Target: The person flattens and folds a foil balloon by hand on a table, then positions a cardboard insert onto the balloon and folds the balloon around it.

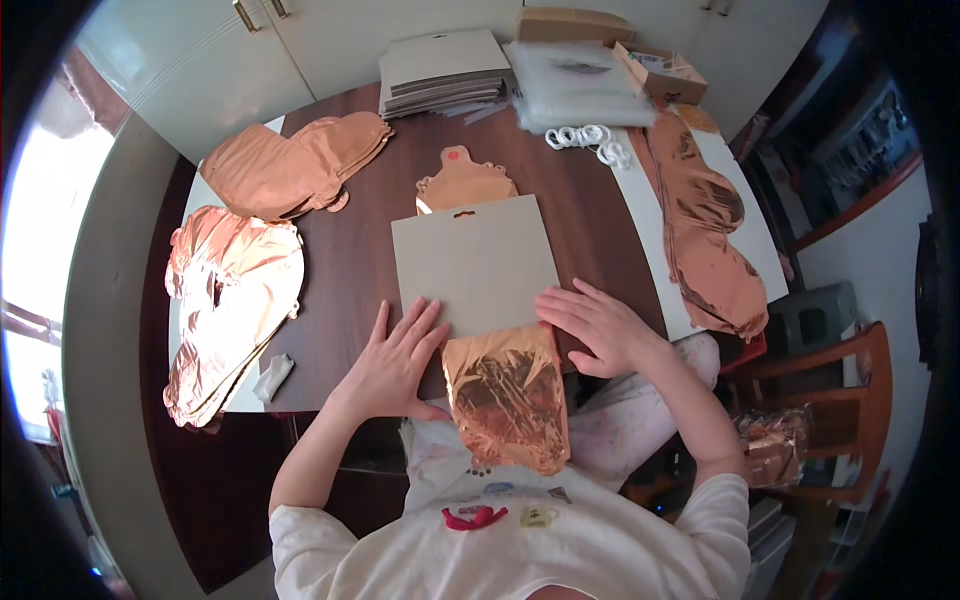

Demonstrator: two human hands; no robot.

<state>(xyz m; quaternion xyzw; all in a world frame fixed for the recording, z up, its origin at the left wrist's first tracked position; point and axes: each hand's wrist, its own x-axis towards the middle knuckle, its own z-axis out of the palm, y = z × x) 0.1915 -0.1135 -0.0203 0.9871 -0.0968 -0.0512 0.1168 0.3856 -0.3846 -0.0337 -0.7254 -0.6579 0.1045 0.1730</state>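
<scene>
A grey cardboard sheet (475, 262) with a hang slot lies on the table in front of me. Under it is a flat rose-gold foil balloon (508, 395). Its near part hangs past the table edge toward my lap, and its far end, with a red-marked tab, sticks out beyond the sheet. My left hand (397, 358) rests with spread fingers at the sheet's lower left corner. At the lower right corner, my right hand (605, 328) lies with its fingers stretched out on the sheet's edge. Neither hand grips anything. The balloon's middle is hidden by the cardboard.
Piles of flat foil balloons (235, 290) lie at the left, more foil balloons (700, 225) at the right. Stacked cardboard sheets (445, 75), clear plastic bags (580, 90), a small open box (660, 72) and white ribbon coils (590, 142) stand at the back. A wooden chair (850, 410) is at right.
</scene>
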